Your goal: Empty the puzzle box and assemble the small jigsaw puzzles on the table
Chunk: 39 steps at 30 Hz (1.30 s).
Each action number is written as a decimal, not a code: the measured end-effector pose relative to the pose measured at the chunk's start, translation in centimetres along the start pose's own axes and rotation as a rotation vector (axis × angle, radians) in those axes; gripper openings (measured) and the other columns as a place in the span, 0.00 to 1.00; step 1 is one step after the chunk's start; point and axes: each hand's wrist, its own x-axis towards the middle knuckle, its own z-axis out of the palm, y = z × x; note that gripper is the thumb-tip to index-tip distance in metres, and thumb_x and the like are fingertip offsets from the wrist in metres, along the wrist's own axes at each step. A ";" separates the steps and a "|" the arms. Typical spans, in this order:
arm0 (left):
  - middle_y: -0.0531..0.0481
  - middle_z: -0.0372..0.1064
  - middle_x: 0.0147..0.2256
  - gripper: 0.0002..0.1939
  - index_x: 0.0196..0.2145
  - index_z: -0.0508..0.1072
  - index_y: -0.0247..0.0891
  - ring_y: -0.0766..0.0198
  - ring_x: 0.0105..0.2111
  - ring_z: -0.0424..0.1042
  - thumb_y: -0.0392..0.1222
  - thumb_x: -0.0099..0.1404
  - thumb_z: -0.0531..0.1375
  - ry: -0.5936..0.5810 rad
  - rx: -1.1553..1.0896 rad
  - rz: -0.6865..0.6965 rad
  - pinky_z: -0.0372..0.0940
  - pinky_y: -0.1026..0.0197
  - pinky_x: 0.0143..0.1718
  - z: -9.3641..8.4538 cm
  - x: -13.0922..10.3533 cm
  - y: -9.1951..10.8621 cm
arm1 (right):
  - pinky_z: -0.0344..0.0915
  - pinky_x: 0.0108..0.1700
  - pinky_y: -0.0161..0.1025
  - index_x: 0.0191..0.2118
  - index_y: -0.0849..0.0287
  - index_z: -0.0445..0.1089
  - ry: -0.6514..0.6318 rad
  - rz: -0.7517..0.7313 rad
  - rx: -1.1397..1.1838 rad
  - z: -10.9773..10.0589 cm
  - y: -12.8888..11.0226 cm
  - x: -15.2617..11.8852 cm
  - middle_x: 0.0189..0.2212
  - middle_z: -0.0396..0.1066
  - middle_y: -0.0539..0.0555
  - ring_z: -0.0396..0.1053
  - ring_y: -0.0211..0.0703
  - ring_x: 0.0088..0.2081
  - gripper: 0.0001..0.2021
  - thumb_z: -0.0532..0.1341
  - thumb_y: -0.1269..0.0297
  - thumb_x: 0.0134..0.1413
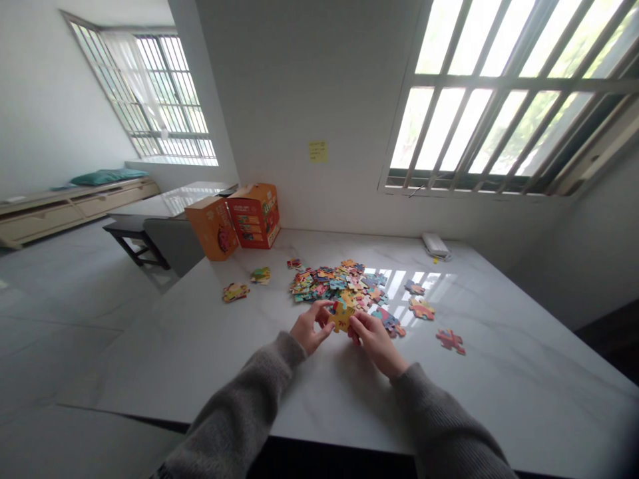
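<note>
A yellow puzzle piece (341, 317) with dark marks is held up between my two hands, just in front of the heap. My left hand (312, 327) pinches its left edge, and some red shows by those fingertips. On the right edge, the thumb and fingers of my right hand (374, 338) are closed on the same piece. Behind it lies a heap of mixed puzzle pieces (319, 285). Close to my right hand, a few blue and pink pieces (387, 320) lie flat on the white marbled table (210, 359).
Small piles of pieces (235, 292) lie on the left, with loose pieces (450, 340) on the right. Two orange boxes (255, 216) stand at the back left. A white device (435, 246) lies by the wall under the barred window. A yellow note (318, 152) hangs on the wall.
</note>
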 end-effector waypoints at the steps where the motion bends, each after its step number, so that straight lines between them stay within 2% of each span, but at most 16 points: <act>1: 0.52 0.69 0.31 0.20 0.55 0.64 0.38 0.66 0.29 0.72 0.40 0.66 0.59 -0.015 -0.029 -0.030 0.70 0.61 0.34 0.0 0.0 -0.2 | 0.54 0.24 0.33 0.28 0.59 0.65 -0.004 0.001 0.004 0.0 0.0 0.0 0.21 0.66 0.48 0.58 0.34 0.21 0.20 0.57 0.47 0.61; 3: 0.51 0.70 0.30 0.18 0.53 0.68 0.37 0.66 0.29 0.72 0.43 0.66 0.59 0.044 -0.045 -0.089 0.70 0.61 0.35 -0.7 0.3 -1.0 | 0.55 0.24 0.33 0.34 0.59 0.68 -0.001 -0.005 0.019 0.1 -0.2 -0.2 0.23 0.66 0.48 0.59 0.35 0.22 0.19 0.56 0.46 0.61; 5: 0.49 0.72 0.31 0.17 0.49 0.71 0.35 0.64 0.30 0.72 0.44 0.66 0.58 0.201 0.027 -0.168 0.70 0.60 0.37 -2.9 1.0 -2.3 | 0.56 0.24 0.33 0.41 0.59 0.68 0.013 -0.023 0.028 0.1 -0.4 -0.3 0.24 0.65 0.48 0.60 0.35 0.22 0.19 0.55 0.47 0.62; 7: 0.45 0.74 0.35 0.17 0.49 0.73 0.35 0.61 0.33 0.73 0.44 0.66 0.58 0.399 0.197 -0.275 0.70 0.59 0.38 -6.7 2.0 -4.1 | 0.56 0.25 0.33 0.45 0.59 0.68 0.024 -0.042 0.007 0.1 -0.7 -0.4 0.25 0.65 0.48 0.59 0.35 0.23 0.19 0.56 0.48 0.62; 9: 0.43 0.76 0.38 0.17 0.50 0.74 0.35 0.59 0.35 0.74 0.42 0.66 0.56 0.502 0.404 -0.398 0.69 0.58 0.39 -11.2 3.2 -5.7 | 0.56 0.25 0.34 0.46 0.59 0.68 0.020 -0.051 -0.038 0.1 -0.9 -0.5 0.24 0.64 0.48 0.59 0.35 0.23 0.18 0.56 0.50 0.62; 11: 0.43 0.77 0.42 0.17 0.51 0.74 0.38 0.57 0.40 0.74 0.41 0.67 0.55 0.498 0.656 -0.530 0.67 0.57 0.44 -15.6 4.4 -6.8 | 0.56 0.25 0.34 0.47 0.59 0.68 -0.006 -0.058 -0.075 0.1 -0.9 -0.5 0.24 0.64 0.48 0.59 0.36 0.23 0.17 0.55 0.50 0.63; 13: 0.43 0.77 0.43 0.16 0.50 0.75 0.39 0.53 0.44 0.74 0.42 0.67 0.55 0.457 0.811 -0.646 0.65 0.53 0.47 -19.0 5.5 -7.6 | 0.57 0.26 0.34 0.48 0.59 0.67 -0.032 -0.068 -0.100 0.1 -0.8 -0.5 0.24 0.63 0.47 0.59 0.36 0.24 0.17 0.55 0.51 0.63; 16: 0.40 0.77 0.44 0.14 0.45 0.77 0.38 0.49 0.48 0.72 0.40 0.65 0.55 0.403 0.885 -0.705 0.61 0.47 0.50 -21.4 6.9 -8.3 | 0.58 0.26 0.34 0.49 0.59 0.67 -0.035 -0.070 -0.106 0.0 -0.5 -0.4 0.25 0.63 0.47 0.59 0.36 0.24 0.17 0.55 0.51 0.64; 23: 0.37 0.74 0.42 0.09 0.37 0.77 0.38 0.41 0.52 0.66 0.41 0.62 0.59 0.284 1.016 -0.736 0.53 0.35 0.53 -21.3 7.6 -9.4 | 0.58 0.26 0.35 0.49 0.59 0.67 0.004 -0.072 -0.138 -0.5 -0.6 -0.4 0.25 0.64 0.48 0.60 0.37 0.24 0.17 0.55 0.51 0.63; 26: 0.33 0.68 0.49 0.16 0.46 0.75 0.37 0.39 0.56 0.61 0.40 0.60 0.61 0.299 1.066 -0.697 0.53 0.34 0.54 -20.5 7.0 -9.1 | 0.59 0.26 0.35 0.49 0.58 0.67 0.002 -0.082 -0.138 -0.5 -0.6 -0.4 0.25 0.64 0.48 0.61 0.37 0.24 0.18 0.54 0.51 0.63; 29: 0.34 0.65 0.52 0.20 0.52 0.71 0.36 0.42 0.56 0.61 0.38 0.62 0.57 0.308 1.051 -0.557 0.57 0.41 0.55 -18.3 6.6 -8.7 | 0.59 0.27 0.35 0.50 0.58 0.67 0.002 -0.106 -0.177 -0.5 -0.3 -0.4 0.25 0.64 0.49 0.61 0.37 0.24 0.17 0.54 0.52 0.64; 32: 0.41 0.70 0.46 0.15 0.47 0.74 0.39 0.52 0.51 0.66 0.37 0.64 0.55 0.229 0.985 -0.411 0.60 0.51 0.56 -14.9 7.0 -8.4 | 0.59 0.27 0.35 0.50 0.58 0.67 -0.003 -0.142 -0.228 -0.4 -0.1 -0.4 0.26 0.64 0.49 0.61 0.37 0.25 0.16 0.53 0.54 0.65; 34: 0.44 0.71 0.46 0.14 0.46 0.74 0.40 0.56 0.51 0.67 0.37 0.64 0.55 0.148 0.951 -0.338 0.59 0.55 0.57 -13.1 7.8 -8.4 | 0.59 0.27 0.35 0.49 0.58 0.67 -0.002 -0.156 -0.251 -0.3 0.0 -0.4 0.25 0.64 0.49 0.61 0.38 0.25 0.15 0.53 0.55 0.65; 36: 0.45 0.71 0.48 0.15 0.47 0.74 0.39 0.57 0.51 0.67 0.35 0.64 0.55 0.078 0.927 -0.290 0.59 0.56 0.58 -12.1 9.1 -8.8 | 0.58 0.27 0.35 0.49 0.58 0.68 0.004 -0.161 -0.265 -0.2 -0.1 -0.4 0.25 0.64 0.49 0.61 0.38 0.25 0.15 0.53 0.56 0.65; 39: 0.43 0.72 0.48 0.16 0.46 0.74 0.37 0.55 0.51 0.67 0.32 0.60 0.58 0.025 0.924 -0.315 0.59 0.56 0.58 -12.3 11.4 -9.9 | 0.58 0.27 0.35 0.49 0.58 0.68 0.013 -0.163 -0.283 -0.2 -0.2 -0.5 0.24 0.64 0.48 0.61 0.38 0.25 0.15 0.53 0.57 0.64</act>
